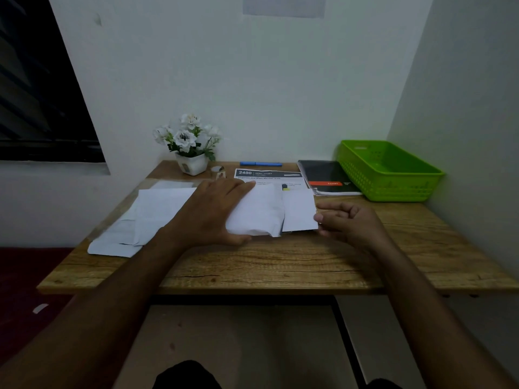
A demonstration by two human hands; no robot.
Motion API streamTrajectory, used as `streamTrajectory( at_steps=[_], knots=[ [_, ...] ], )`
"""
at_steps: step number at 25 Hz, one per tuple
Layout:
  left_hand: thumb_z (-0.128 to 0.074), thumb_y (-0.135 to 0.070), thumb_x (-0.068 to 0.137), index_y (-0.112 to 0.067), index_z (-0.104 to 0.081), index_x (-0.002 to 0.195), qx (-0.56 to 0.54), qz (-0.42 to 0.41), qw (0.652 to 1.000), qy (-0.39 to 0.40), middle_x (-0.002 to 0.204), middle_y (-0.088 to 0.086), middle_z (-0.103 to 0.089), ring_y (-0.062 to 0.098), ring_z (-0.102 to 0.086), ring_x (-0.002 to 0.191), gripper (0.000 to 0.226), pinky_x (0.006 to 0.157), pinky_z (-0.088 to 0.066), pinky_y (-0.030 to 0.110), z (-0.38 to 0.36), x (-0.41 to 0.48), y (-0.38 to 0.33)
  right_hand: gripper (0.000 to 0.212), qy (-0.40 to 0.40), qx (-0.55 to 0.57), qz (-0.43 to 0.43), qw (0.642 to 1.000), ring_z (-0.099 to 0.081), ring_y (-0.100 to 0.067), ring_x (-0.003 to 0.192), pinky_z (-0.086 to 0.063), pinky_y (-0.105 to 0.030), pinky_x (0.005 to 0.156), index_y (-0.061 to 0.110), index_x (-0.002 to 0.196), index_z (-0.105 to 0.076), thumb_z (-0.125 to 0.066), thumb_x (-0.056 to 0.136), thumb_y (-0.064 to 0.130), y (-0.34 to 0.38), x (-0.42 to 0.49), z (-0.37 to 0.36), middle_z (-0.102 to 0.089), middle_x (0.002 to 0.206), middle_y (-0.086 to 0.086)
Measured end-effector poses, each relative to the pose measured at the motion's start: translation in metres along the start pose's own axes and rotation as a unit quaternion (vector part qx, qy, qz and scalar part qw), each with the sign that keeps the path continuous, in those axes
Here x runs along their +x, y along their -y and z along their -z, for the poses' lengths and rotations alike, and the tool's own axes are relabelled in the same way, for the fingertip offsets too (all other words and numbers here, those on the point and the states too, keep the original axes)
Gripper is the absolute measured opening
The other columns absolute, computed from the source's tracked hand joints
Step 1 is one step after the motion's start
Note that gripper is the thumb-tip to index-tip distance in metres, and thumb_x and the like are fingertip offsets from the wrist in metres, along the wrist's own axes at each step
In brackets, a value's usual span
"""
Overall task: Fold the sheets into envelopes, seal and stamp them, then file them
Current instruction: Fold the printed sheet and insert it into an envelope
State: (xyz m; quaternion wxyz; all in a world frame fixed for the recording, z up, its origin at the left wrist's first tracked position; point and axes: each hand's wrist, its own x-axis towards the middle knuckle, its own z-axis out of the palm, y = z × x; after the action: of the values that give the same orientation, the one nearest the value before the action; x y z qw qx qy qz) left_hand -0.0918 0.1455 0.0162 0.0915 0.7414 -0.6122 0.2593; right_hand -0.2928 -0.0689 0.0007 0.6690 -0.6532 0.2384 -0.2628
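Note:
A white sheet (261,211), partly folded, lies at the middle of the wooden desk (252,265). My left hand (210,211) rests flat on its left part with fingers straight, the thumb along its near edge. A flat flap (299,210) of the sheet sticks out to the right. My right hand (348,223) has curled fingers and pinches the flap's right edge between thumb and forefinger. More loose white sheets (151,220) lie spread to the left of my left arm.
A green plastic basket (393,175) stands at the back right beside a black notebook (325,175). At the back lie a printed card (266,174), a blue pen (261,164), a small object (218,171) and a pot of white flowers (192,162). Walls close the back and right.

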Motion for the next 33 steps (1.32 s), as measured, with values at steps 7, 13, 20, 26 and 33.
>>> streamTrajectory(
  at_steps=[7, 13, 20, 26, 33],
  knots=[
    [-0.061, -0.07, 0.065, -0.013, -0.037, 0.14, -0.01, -0.008, 1.0, -0.011, 0.132, 0.006, -0.051, 0.023, -0.048, 0.118, 0.097, 0.096, -0.037, 0.04, 0.001, 0.003, -0.01, 0.017, 0.023, -0.065, 0.036, 0.997, -0.07, -0.014, 0.062, -0.054, -0.021, 0.054, 0.01, 0.088, -0.075, -0.082, 0.073, 0.007, -0.001, 0.002, -0.026, -0.076, 0.077, -0.009],
    [-0.062, -0.07, 0.066, -0.013, -0.038, 0.14, -0.024, -0.011, 1.0, -0.015, 0.133, 0.008, -0.051, 0.024, -0.047, 0.118, 0.096, 0.095, -0.034, 0.038, 0.0, 0.003, -0.016, 0.011, -0.007, -0.118, 0.059, 0.991, -0.067, 0.001, 0.064, -0.047, -0.009, 0.05, 0.022, 0.085, -0.078, -0.079, 0.078, 0.014, -0.008, 0.001, -0.043, -0.076, 0.08, 0.007],
    [-0.062, -0.071, 0.066, -0.014, -0.036, 0.141, -0.024, 0.002, 1.0, -0.016, 0.133, 0.007, -0.05, 0.023, -0.045, 0.117, 0.097, 0.094, -0.034, 0.038, -0.003, 0.005, -0.014, 0.014, -0.054, -0.055, 0.061, 0.995, -0.063, -0.006, 0.092, -0.051, -0.016, 0.056, 0.03, 0.104, -0.07, -0.064, 0.091, 0.028, -0.012, -0.006, -0.047, -0.067, 0.103, 0.011],
    [-0.056, -0.077, 0.066, -0.022, -0.023, 0.147, -0.02, 0.021, 1.0, 0.011, 0.14, 0.004, -0.042, 0.021, -0.037, 0.123, 0.103, 0.103, -0.027, 0.042, -0.009, 0.01, -0.02, 0.052, -0.026, -0.034, 0.029, 0.999, -0.071, -0.016, 0.094, -0.061, -0.039, 0.079, 0.02, 0.125, -0.055, -0.079, 0.079, 0.022, -0.019, -0.013, -0.052, -0.072, 0.112, -0.002],
    [-0.05, -0.074, 0.073, -0.038, -0.019, 0.148, 0.0, 0.009, 1.0, 0.028, 0.148, 0.008, -0.03, 0.026, -0.027, 0.133, 0.089, 0.105, -0.023, 0.045, -0.011, 0.015, -0.027, 0.037, -0.078, -0.02, 0.115, 0.99, -0.071, -0.015, 0.089, -0.056, -0.022, 0.054, 0.031, 0.105, -0.062, -0.077, 0.08, 0.01, -0.018, -0.01, -0.049, -0.071, 0.109, -0.007]
  ],
)
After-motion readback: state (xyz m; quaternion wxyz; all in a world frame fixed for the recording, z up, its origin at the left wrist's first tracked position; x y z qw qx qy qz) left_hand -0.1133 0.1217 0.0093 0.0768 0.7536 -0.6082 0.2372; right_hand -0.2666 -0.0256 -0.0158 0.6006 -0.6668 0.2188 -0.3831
